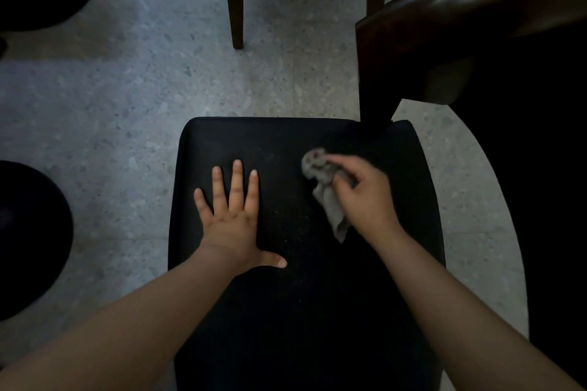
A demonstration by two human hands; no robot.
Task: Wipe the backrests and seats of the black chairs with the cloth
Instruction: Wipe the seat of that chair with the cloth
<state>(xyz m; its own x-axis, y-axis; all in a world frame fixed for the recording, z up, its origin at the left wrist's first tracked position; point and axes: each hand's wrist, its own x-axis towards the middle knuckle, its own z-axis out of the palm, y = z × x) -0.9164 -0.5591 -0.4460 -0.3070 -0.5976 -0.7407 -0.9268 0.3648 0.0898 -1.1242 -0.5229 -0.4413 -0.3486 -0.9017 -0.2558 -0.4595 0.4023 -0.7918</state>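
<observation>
A black chair seat (pixel 286 143) fills the lower middle of the head view, with pale specks scattered over its fabric. My left hand (pixel 233 216) lies flat on the seat's left half, fingers spread and straight. My right hand (pixel 365 197) grips a crumpled grey cloth (pixel 320 178) on the seat's far right part, with the cloth bunched against the fabric and one end trailing toward me. The chair's backrest does not show.
A dark brown wooden table corner and leg (pixel 413 41) stand at the seat's far right edge. Another chair with brown legs (pixel 236 0) stands beyond. Two dark rounded shapes (pixel 28 238) sit at the left over the speckled grey floor (pixel 127 89).
</observation>
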